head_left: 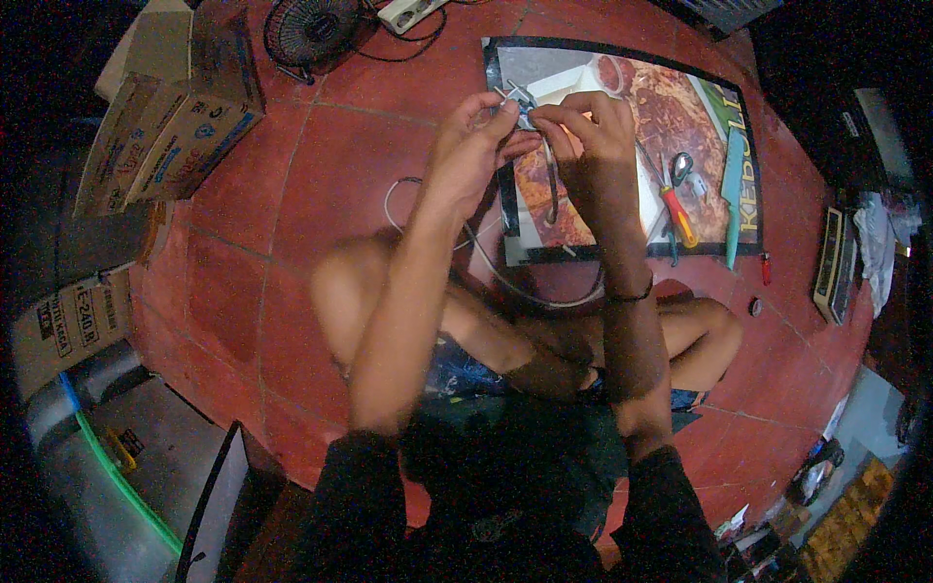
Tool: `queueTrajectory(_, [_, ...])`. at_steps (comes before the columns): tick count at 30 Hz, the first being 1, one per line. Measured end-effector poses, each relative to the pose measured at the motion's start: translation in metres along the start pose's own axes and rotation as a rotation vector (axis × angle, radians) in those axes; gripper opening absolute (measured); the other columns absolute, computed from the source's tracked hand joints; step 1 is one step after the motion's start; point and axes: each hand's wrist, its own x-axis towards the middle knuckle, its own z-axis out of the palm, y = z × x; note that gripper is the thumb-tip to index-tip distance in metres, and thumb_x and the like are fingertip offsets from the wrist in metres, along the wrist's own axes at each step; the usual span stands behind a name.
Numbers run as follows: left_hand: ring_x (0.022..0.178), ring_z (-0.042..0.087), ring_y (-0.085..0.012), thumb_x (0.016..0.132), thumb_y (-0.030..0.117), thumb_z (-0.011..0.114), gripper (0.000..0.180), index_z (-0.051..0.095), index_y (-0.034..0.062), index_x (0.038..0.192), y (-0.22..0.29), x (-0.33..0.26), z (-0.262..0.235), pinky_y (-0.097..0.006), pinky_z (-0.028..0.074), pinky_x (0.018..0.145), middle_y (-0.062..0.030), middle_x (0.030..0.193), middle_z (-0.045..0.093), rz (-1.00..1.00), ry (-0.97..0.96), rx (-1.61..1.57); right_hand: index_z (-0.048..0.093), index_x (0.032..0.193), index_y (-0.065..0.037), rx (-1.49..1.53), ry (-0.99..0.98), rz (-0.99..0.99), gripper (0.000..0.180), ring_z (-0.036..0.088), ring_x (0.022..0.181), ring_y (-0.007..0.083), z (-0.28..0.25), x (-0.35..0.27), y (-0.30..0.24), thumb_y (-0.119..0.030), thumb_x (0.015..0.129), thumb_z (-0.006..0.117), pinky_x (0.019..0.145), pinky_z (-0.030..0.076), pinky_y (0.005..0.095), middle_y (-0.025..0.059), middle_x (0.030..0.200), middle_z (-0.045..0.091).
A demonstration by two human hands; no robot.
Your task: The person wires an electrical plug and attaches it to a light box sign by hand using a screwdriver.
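Observation:
Above the printed poster, my left hand [473,144] is closed on a small plug-like part [523,100] with pale prongs sticking out at the far side. My right hand [595,136] meets it from the right, thumb and fingers pinched at its near end. What exactly the right fingertips grip is partly hidden, but a grey cable [552,185] hangs down from there. More of the cable [525,294] loops across the floor by my crossed legs.
On the poster [559,51] lie a red-and-yellow screwdriver [678,216], a shiny spoon-like piece [682,164] and a teal knife [733,199]. A fan [316,34] and a power strip [408,12] are at the far left, cardboard boxes [185,136] nearer. A radio-like box [832,264] stands right.

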Motion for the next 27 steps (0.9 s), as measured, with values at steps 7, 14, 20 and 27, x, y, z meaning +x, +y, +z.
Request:
queueTrajectory(7, [0.088, 0.059, -0.0188, 0.089, 0.015, 0.057, 0.018, 0.052, 0.0034, 0.102, -0.0012, -0.0001, 0.0003, -0.032, 0.050, 0.080, -0.0079, 0.096, 0.059, 0.002, 0.021, 0.028, 0.067, 0.080, -0.013, 0.059, -0.032, 0.075, 0.014, 0.051, 0.082, 0.0244, -0.0039, 0.0055, -0.0006, -0.015, 0.067, 0.073, 0.073, 0.039, 0.0365, 0.0034, 0.083, 0.056])
queueTrajectory(14, [0.084, 0.061, -0.0192, 0.089, 0.015, 0.056, 0.021, 0.051, 0.0012, 0.104, -0.0018, 0.0002, 0.0004, -0.031, 0.052, 0.077, -0.0104, 0.094, 0.059, 0.014, 0.000, 0.023, 0.067, 0.080, -0.013, 0.068, -0.021, 0.085, 0.015, 0.050, 0.085, 0.0252, -0.0011, 0.0013, 0.0022, -0.016, 0.067, 0.074, 0.074, 0.038, 0.0372, 0.0043, 0.086, 0.056])
queueTrajectory(20, [0.088, 0.059, -0.0182, 0.089, 0.014, 0.057, 0.020, 0.051, 0.0037, 0.105, 0.0013, -0.0008, 0.0001, -0.033, 0.050, 0.081, -0.0070, 0.094, 0.059, -0.028, 0.017, 0.039, 0.067, 0.080, -0.014, 0.045, -0.013, 0.097, 0.013, 0.049, 0.087, 0.0252, 0.0014, 0.0010, -0.0024, -0.019, 0.069, 0.072, 0.076, 0.037, 0.0365, 0.0040, 0.086, 0.056])
queueTrajectory(27, [0.089, 0.059, -0.0187, 0.088, 0.014, 0.058, 0.024, 0.050, 0.0040, 0.109, -0.0020, 0.0000, 0.0011, -0.032, 0.049, 0.081, -0.0079, 0.096, 0.059, -0.027, 0.004, 0.020, 0.067, 0.078, -0.016, 0.032, 0.089, 0.148, 0.012, 0.049, 0.087, 0.0253, 0.0050, 0.0045, -0.0040, -0.021, 0.069, 0.073, 0.076, 0.037, 0.0373, 0.0026, 0.086, 0.056])
